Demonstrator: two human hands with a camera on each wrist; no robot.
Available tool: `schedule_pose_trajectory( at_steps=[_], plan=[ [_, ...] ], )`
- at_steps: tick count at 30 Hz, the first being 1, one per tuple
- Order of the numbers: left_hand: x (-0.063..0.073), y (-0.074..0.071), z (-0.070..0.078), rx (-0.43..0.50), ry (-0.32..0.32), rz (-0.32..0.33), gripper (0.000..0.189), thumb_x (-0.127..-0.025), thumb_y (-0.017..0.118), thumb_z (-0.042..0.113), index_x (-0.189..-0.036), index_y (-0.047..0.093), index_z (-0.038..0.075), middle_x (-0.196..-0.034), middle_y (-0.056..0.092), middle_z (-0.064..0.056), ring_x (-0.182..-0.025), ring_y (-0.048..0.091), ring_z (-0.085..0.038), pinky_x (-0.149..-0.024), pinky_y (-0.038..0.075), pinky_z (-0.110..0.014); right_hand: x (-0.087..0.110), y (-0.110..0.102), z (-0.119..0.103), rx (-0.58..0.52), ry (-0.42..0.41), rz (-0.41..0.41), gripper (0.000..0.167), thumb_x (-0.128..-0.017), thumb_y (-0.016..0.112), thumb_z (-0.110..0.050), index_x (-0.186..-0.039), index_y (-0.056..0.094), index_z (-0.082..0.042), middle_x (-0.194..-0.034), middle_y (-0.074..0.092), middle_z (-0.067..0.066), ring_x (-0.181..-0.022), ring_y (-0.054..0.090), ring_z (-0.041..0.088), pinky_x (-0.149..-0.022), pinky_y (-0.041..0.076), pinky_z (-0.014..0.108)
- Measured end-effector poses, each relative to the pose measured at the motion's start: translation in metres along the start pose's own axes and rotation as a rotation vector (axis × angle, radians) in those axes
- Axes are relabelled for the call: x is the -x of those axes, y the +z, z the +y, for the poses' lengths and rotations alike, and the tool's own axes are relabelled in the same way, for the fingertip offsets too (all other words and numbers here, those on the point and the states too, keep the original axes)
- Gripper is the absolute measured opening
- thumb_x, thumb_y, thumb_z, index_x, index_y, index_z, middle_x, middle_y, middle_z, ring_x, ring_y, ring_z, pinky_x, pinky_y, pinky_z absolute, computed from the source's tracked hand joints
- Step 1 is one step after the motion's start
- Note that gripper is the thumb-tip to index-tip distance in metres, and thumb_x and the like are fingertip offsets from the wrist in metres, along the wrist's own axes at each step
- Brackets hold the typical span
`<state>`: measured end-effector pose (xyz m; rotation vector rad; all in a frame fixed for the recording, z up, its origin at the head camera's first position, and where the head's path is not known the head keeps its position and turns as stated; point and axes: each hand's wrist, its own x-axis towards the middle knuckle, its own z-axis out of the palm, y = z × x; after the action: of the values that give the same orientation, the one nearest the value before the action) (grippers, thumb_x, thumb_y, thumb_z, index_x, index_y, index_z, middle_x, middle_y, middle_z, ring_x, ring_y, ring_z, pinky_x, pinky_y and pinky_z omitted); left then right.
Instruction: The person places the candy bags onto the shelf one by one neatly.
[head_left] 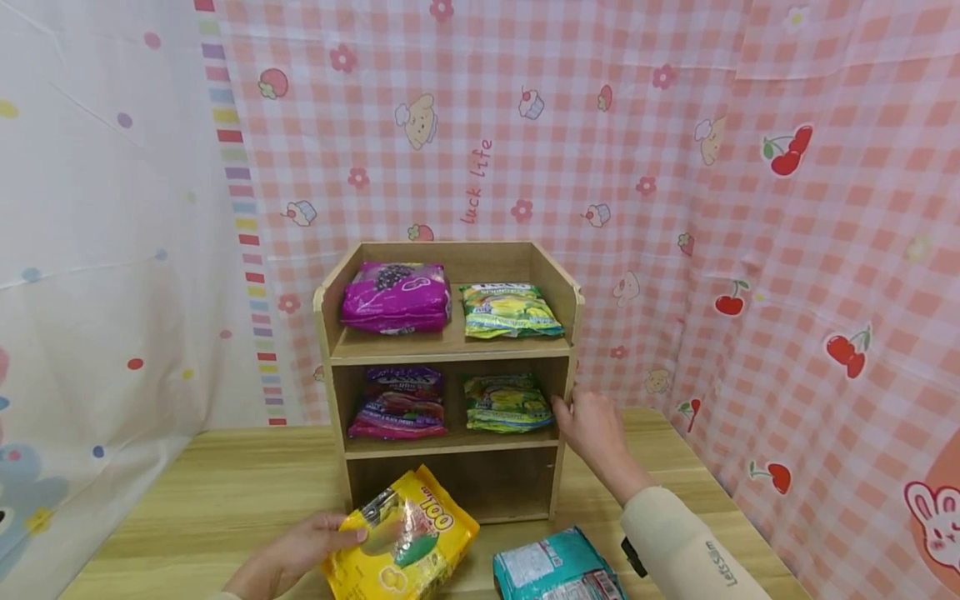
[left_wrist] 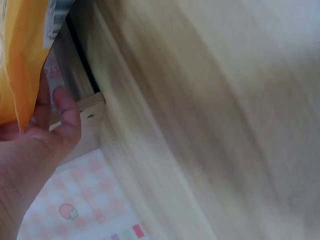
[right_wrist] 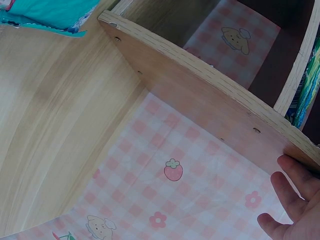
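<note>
My left hand (head_left: 288,550) grips a yellow candy bag (head_left: 408,537) with mango pictures by its left edge, thumb on the front. The bag is tilted before the bottom compartment of a small wooden shelf (head_left: 450,351). In the left wrist view, the bag's orange edge (left_wrist: 22,75) lies against the fingers. On the shelf's right side, my right hand (head_left: 596,429) holds the side panel, thumb at its front edge. Its fingers (right_wrist: 290,197) are loosely bent along the panel's outside in the right wrist view. A teal bag (head_left: 551,562) lies on the table below.
On the top tier sit a purple grape bag (head_left: 396,300) and a green-yellow bag (head_left: 510,312). The middle tier holds a dark purple-pink berry bag (head_left: 401,404) and another green-yellow bag (head_left: 506,404). A pink checked curtain (head_left: 465,125) hangs behind the wooden table (head_left: 240,475).
</note>
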<state>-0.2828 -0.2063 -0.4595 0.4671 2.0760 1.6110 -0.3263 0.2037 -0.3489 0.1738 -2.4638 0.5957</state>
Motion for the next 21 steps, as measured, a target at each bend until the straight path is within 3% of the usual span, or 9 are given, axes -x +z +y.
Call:
schedule_pose_trajectory(
  at_steps=[4, 7, 10, 13, 16, 21],
  plan=[
    [-0.005, 0.004, -0.004, 0.003, -0.004, 0.137, 0.034, -0.103, 0.053, 0.028, -0.107, 0.066, -0.004, -0.088, 0.07, -0.005, -0.088, 0.063, -0.02, -0.095, 0.041, -0.055, 0.0, 0.0, 0.0, -0.005, 0.002, 0.001, 0.044, -0.096, 0.063, -0.021, -0.059, 0.043, -0.011, -0.049, 0.042, 0.002, -0.043, 0.039, 0.017, -0.042, 0.032, 0.031],
    [-0.012, 0.012, -0.007, 0.059, 0.007, 0.266, 0.037, -0.102, 0.054, 0.028, -0.109, 0.066, -0.006, -0.085, 0.07, -0.005, -0.086, 0.063, -0.02, -0.095, 0.041, -0.05, 0.0, 0.0, 0.001, -0.006, 0.0, 0.007, 0.044, -0.096, 0.063, -0.021, -0.058, 0.043, -0.011, -0.049, 0.041, 0.002, -0.043, 0.039, 0.017, -0.042, 0.032, 0.031],
    [-0.019, 0.024, -0.007, 0.098, -0.015, 0.438, 0.039, -0.102, 0.055, 0.028, -0.111, 0.066, -0.009, -0.081, 0.07, -0.004, -0.081, 0.063, -0.019, -0.086, 0.045, -0.039, 0.0, 0.0, 0.0, -0.005, -0.001, 0.01, 0.045, -0.096, 0.063, -0.021, -0.058, 0.042, -0.011, -0.049, 0.041, 0.002, -0.042, 0.039, 0.017, -0.042, 0.032, 0.031],
    [-0.025, 0.034, -0.004, 0.077, -0.034, 0.566, 0.039, -0.102, 0.055, 0.027, -0.108, 0.066, -0.01, -0.079, 0.068, -0.005, -0.077, 0.062, -0.019, -0.08, 0.048, -0.036, -0.001, 0.0, 0.0, -0.008, 0.004, 0.008, 0.045, -0.096, 0.063, -0.021, -0.058, 0.042, -0.011, -0.049, 0.041, 0.002, -0.042, 0.039, 0.017, -0.042, 0.032, 0.031],
    [-0.026, 0.036, -0.002, 0.036, -0.041, 0.559, 0.04, -0.102, 0.055, 0.027, -0.107, 0.065, -0.011, -0.08, 0.066, -0.005, -0.077, 0.061, -0.018, -0.075, 0.05, -0.033, -0.001, 0.0, 0.001, -0.009, 0.009, 0.007, 0.045, -0.096, 0.063, -0.022, -0.058, 0.042, -0.011, -0.049, 0.041, 0.002, -0.043, 0.039, 0.017, -0.042, 0.032, 0.031],
    [-0.018, 0.028, -0.004, 0.102, -0.055, 0.373, 0.048, -0.103, 0.051, 0.029, -0.115, 0.057, -0.017, -0.084, 0.068, -0.004, -0.076, 0.066, -0.016, -0.071, 0.055, -0.032, 0.0, 0.001, 0.001, -0.003, 0.007, 0.009, 0.044, -0.096, 0.064, -0.022, -0.058, 0.043, -0.011, -0.049, 0.042, 0.002, -0.043, 0.04, 0.017, -0.042, 0.032, 0.031]
  ],
)
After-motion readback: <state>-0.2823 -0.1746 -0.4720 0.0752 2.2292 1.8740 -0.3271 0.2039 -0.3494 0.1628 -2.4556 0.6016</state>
